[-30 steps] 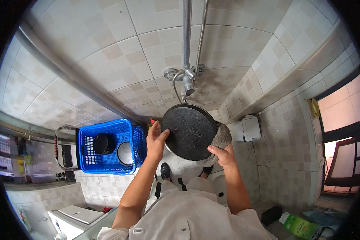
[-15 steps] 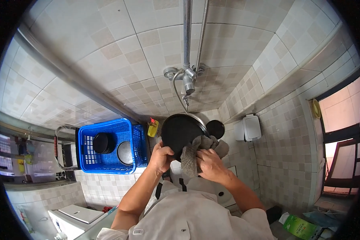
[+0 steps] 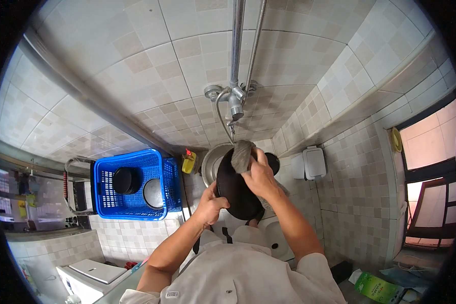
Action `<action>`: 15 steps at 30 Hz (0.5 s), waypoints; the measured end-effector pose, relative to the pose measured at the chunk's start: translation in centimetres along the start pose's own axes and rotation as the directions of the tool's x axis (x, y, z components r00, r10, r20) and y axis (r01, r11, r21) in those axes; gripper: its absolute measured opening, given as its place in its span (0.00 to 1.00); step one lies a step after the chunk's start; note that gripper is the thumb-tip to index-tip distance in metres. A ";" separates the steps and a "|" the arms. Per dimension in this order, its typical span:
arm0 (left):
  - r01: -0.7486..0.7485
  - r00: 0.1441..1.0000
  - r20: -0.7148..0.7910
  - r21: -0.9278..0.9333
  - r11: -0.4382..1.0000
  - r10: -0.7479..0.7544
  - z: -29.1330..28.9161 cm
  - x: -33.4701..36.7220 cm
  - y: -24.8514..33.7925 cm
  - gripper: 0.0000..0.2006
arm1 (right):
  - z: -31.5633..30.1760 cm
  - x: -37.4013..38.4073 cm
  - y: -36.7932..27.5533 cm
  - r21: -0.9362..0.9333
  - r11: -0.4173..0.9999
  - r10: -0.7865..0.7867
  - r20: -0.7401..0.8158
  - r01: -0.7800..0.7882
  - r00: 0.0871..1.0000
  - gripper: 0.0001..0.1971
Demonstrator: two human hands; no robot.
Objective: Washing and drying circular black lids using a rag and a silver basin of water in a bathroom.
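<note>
In front of me I hold a round black pan (image 3: 235, 195), tilted, with no handle in sight. My left hand (image 3: 210, 203) is closed on its left rim, thumb on the near face. A grey cloth (image 3: 242, 156) lies over the pan's far edge. My right hand (image 3: 260, 175) is closed on this cloth and presses it against the rim. Part of the cloth hangs behind my right forearm. Below and beyond the pan stands a metal basin (image 3: 211, 166), partly hidden by it. Another round black thing (image 3: 273, 162) shows at the right, mostly covered by my right hand.
At the left a blue plastic basket (image 3: 163, 202) holds black round pans (image 3: 126, 181) and a silver-grey disc (image 3: 156, 193). A yellow bottle (image 3: 189, 163) stands beside it. Ahead, a tap (image 3: 234, 104) with a hose is on the tiled wall. A white bin (image 3: 314, 163) sits at the right.
The pan has turned and come nearer, uncovering the basin. My right hand has moved up with the cloth, from the pan's near right side to its far edge. My left hand still grips the rim.
</note>
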State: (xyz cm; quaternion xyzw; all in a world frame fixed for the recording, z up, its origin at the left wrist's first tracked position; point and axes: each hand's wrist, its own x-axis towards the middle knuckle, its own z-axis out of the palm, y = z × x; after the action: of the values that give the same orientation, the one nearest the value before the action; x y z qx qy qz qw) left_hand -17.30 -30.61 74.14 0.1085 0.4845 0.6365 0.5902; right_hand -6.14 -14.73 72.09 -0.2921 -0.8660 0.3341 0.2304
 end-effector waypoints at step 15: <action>-0.049 0.998 -0.038 -0.200 0.978 0.043 -3.9 1.4 1.3 0.33 | 0.1 -2.2 -2.9 0.269 0.959 -0.132 0.693 -0.085 0.709 0.18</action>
State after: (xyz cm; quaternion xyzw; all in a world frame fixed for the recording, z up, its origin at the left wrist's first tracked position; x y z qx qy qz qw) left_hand -21.30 -31.09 72.48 0.0489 0.4247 0.6975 0.5751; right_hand -5.60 -17.99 73.66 -0.0956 -0.8352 0.5365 -0.0739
